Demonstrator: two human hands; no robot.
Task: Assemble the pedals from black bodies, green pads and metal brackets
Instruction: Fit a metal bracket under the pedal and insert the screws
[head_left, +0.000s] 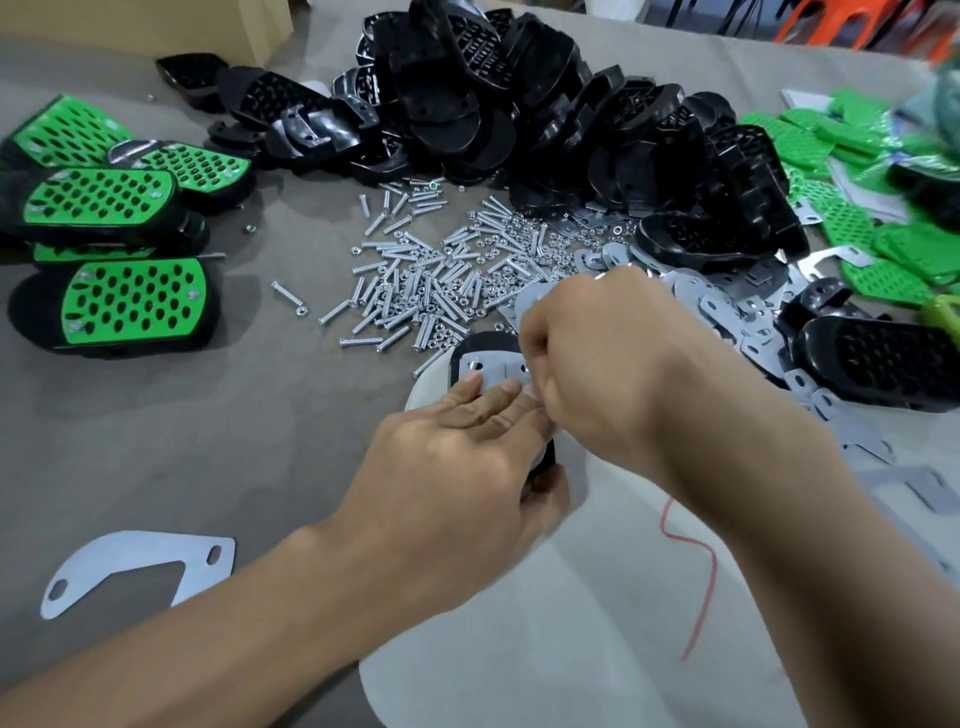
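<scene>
Left hand (457, 467) gripping black body (488, 343), right hand (608, 364) at bracket (491, 373) — screws (415, 291) beyond

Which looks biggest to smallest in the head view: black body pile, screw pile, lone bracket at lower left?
1. Black body pile
2. Screw pile
3. Lone bracket; it lies nearest the camera, so it may look larger than it is.

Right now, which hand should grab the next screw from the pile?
Right, probably: the left hand pins the metal bracket on the black body, while the right hand sits nearer the screw pile.
</scene>
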